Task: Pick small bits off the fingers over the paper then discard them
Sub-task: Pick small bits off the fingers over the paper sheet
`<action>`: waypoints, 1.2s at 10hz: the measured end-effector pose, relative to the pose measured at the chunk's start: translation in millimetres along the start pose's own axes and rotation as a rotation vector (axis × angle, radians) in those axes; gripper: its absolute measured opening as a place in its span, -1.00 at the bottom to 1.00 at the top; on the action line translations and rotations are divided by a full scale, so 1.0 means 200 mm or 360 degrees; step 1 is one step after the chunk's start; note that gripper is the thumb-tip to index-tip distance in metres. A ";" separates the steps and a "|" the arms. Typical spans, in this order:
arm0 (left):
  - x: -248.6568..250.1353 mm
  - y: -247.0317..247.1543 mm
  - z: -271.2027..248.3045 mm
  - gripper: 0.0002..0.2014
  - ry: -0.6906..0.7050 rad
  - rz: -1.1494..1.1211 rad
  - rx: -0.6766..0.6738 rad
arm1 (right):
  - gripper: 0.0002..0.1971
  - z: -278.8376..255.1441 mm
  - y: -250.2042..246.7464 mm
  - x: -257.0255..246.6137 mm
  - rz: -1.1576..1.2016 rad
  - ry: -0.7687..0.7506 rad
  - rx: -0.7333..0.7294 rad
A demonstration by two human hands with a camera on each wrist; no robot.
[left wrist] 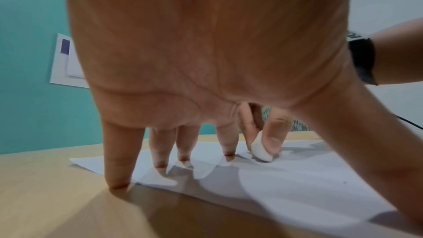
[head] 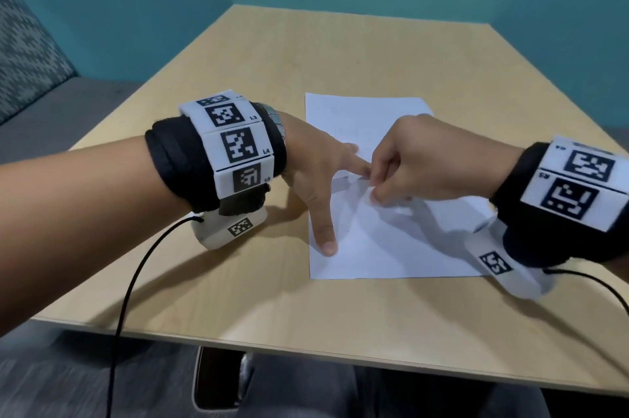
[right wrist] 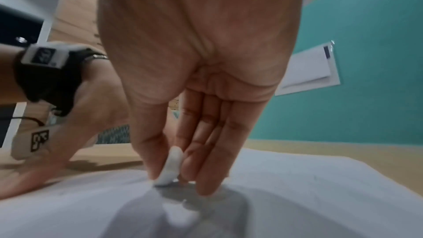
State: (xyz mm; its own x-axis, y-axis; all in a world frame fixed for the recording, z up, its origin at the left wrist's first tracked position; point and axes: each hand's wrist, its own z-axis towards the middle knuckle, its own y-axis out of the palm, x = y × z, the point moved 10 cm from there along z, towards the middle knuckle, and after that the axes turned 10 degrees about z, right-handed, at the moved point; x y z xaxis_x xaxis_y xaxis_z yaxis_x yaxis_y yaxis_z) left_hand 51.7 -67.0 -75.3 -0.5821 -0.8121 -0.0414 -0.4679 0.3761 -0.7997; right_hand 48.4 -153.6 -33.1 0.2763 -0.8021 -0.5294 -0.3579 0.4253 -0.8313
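The left hand (head: 316,165) spreads straight fingers on the paper's (head: 391,247) left edge, likely pinning it. The right hand (head: 418,162) pinches a white lump (right wrist: 170,167) over the paper, so bits land there

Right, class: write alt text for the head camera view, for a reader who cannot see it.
Two hands meet over a white sheet of paper on a wooden table: the left hand spreads its fingertips on the sheet, and the right hand pinches a small white piece beside it. Both wrists wear marker bands.

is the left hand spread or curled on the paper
Spread: the left hand props straight, splayed fingertips on the paper.
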 end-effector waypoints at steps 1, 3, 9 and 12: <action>0.01 0.01 -0.01 0.09 0.0008 -0.0055 -0.0024 | -0.93 -0.01 0.01 -0.01 0.0039 -0.0025 -0.0012; 0.02 0.02 -0.02 0.13 0.0027 -0.0123 0.0038 | -0.94 -0.04 0.05 0.03 0.0264 0.0084 -0.0112; 0.05 0.00 0.09 0.39 0.0107 -0.0117 0.0192 | -0.96 -0.08 -0.01 0.08 0.0365 0.0117 0.0059; 0.05 0.04 0.17 0.40 0.0265 0.0130 0.0224 | -0.93 -0.08 0.07 0.09 0.0379 0.0161 -0.0097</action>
State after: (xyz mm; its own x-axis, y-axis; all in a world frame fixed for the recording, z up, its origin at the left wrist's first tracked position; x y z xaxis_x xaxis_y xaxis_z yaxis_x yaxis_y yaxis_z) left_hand 65.2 -88.5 -102.4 -0.7215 -0.6921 -0.0195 -0.3239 0.3623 -0.8740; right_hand 34.0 -169.3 -52.1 0.0884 -0.7216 -0.6866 -0.4562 0.5835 -0.6719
